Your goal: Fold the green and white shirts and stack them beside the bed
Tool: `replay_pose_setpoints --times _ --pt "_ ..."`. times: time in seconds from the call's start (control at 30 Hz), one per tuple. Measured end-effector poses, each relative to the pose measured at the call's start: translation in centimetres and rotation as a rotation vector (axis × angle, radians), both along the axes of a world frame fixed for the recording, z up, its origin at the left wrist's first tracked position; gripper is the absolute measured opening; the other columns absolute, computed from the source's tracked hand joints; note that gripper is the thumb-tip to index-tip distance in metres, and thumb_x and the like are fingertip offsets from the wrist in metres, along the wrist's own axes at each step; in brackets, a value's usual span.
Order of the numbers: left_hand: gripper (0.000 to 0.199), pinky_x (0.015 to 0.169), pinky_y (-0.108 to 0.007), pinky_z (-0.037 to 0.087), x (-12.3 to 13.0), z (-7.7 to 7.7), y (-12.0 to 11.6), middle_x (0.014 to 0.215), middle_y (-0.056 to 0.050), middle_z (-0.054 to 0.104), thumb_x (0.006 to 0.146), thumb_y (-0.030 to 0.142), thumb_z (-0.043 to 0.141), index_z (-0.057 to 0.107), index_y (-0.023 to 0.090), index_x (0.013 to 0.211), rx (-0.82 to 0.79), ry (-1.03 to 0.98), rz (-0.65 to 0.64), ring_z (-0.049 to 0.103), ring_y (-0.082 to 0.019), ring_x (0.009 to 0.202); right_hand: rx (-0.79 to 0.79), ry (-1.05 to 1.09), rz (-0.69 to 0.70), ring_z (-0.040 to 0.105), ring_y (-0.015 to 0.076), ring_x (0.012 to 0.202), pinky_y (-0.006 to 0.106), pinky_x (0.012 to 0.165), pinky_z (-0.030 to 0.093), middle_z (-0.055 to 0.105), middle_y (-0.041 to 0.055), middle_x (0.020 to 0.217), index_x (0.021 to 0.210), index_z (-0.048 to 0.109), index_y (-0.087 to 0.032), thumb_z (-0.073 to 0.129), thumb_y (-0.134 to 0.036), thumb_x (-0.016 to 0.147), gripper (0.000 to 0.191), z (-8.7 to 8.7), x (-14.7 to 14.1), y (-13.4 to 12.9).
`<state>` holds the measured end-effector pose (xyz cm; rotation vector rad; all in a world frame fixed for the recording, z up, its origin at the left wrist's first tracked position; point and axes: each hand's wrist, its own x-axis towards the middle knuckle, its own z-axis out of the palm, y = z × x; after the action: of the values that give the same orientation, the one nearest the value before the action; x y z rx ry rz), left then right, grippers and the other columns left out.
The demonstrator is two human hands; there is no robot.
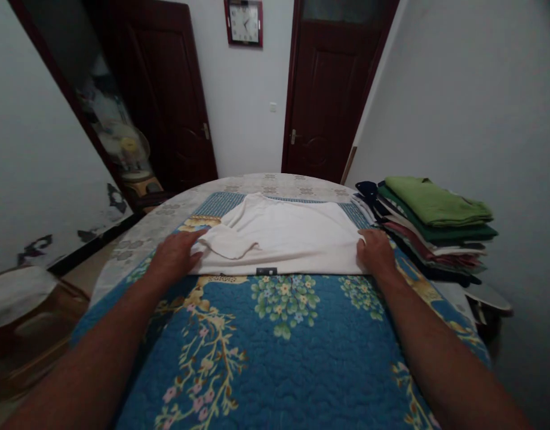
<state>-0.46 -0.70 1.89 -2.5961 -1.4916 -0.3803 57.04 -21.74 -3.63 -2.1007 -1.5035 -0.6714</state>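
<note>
A white shirt (292,233) lies spread sideways on a blue floral quilt (301,358), with one sleeve folded over it at the left. A small dark label shows at its near edge. My left hand (176,257) grips the shirt's left end between thumb and fingers. At the opposite end my right hand (375,251) is closed on the shirt's right edge, fingertips partly hidden by the cloth.
Folded clothes (436,221) are stacked at the right, a light green one on top. The quilt lies over a patterned tablecloth (167,209) on a round-ended table. A chair (33,322) stands at the left; two dark doors and a wall clock (244,24) are beyond.
</note>
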Motion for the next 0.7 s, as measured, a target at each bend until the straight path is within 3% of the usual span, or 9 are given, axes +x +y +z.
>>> replay_pose_setpoints --times 0.13,0.27,0.4,0.53,0.7 --pt "0.054 0.104 -0.045 0.049 3.5 0.1 0.4 0.137 -0.016 0.072 0.092 0.032 0.061 0.07 0.029 0.146 -0.08 0.112 0.025 0.063 -0.038 0.127 -0.047 -0.019 0.188 0.064 0.0334 0.119 0.048 0.113 0.049 0.074 0.0199 0.118 0.118 0.077 -0.013 0.052 -0.019 0.096 0.033 -0.1 -2.9 1.0" --pt "0.038 0.096 -0.044 0.05 5.2 0.1 0.8 0.115 -0.019 0.075 0.099 0.03 0.048 0.08 0.02 0.117 -0.045 0.04 0.068 0.067 -0.037 0.115 -0.106 -0.007 0.323 0.065 0.0312 0.12 0.046 0.112 0.051 0.074 0.018 0.124 0.121 0.078 -0.017 0.054 -0.025 0.1 0.033 -0.6 -4.9 1.5" --pt "0.033 0.094 -0.041 0.05 5.5 1.1 1.9 0.106 -0.018 0.073 0.101 0.027 0.038 0.07 0.017 0.098 0.037 -0.335 0.16 0.067 -0.033 0.108 -0.152 0.01 0.338 0.065 0.0309 0.125 0.046 0.114 0.051 0.073 0.0182 0.132 0.122 0.078 -0.018 0.054 -0.024 0.1 0.033 -1.2 -5.4 1.8" --pt "0.028 0.072 -0.034 0.051 5.5 2.1 3.1 0.087 -0.01 0.069 0.102 0.034 0.039 0.059 0.023 0.085 -0.037 -0.794 0.343 0.066 -0.026 0.087 -0.217 0.014 0.313 0.064 0.0321 0.128 0.047 0.115 0.05 0.073 0.0184 0.134 0.129 0.076 -0.016 0.054 -0.023 0.099 0.037 -1.6 -5.5 1.9" --pt "0.023 0.052 -0.026 0.047 6.9 1.2 3.3 0.08 -0.004 0.065 0.099 0.042 0.051 0.058 0.021 0.091 -0.372 -1.259 0.387 0.064 -0.018 0.065 -0.206 0.033 0.318 0.063 0.0319 0.13 0.045 0.116 0.049 0.073 0.0174 0.136 0.129 0.076 -0.018 0.058 -0.024 0.098 0.036 -1.4 -5.7 1.8"
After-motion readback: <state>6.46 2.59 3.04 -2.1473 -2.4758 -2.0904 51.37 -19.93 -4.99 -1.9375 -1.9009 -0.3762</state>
